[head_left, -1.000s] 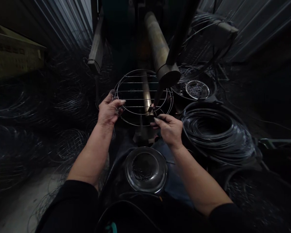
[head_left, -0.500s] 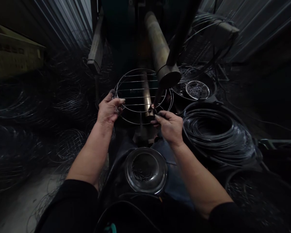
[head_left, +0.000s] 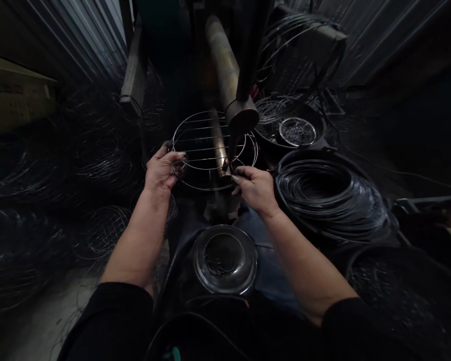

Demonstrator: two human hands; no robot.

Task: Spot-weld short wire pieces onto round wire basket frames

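Observation:
My left hand [head_left: 164, 168] is closed on the left rim of a round wire rack [head_left: 199, 149], thumb on top. The rack has thin parallel bars across a wire ring, with a second ring showing below. Its near right side sits at the tips of a welding machine, between the thick upper arm [head_left: 225, 70] and the brass-coloured lower arm [head_left: 218, 138]. Close to the copper-coloured tip [head_left: 226, 162], my right hand [head_left: 256, 189] pinches at the rack's near right edge. What lies between those fingertips is too small and dark to make out.
A shiny metal bowl [head_left: 248, 271] with small dark wire pieces rests at my lap. On the right are a wire coil [head_left: 361, 210] in a black tub and a small round dish [head_left: 313, 138] of bits. Tangled wire racks [head_left: 107, 230] lie at left.
The view has turned a little, so the machine and tubs appear further left. Both hands keep their grip, and the rack stays at the welding tips.

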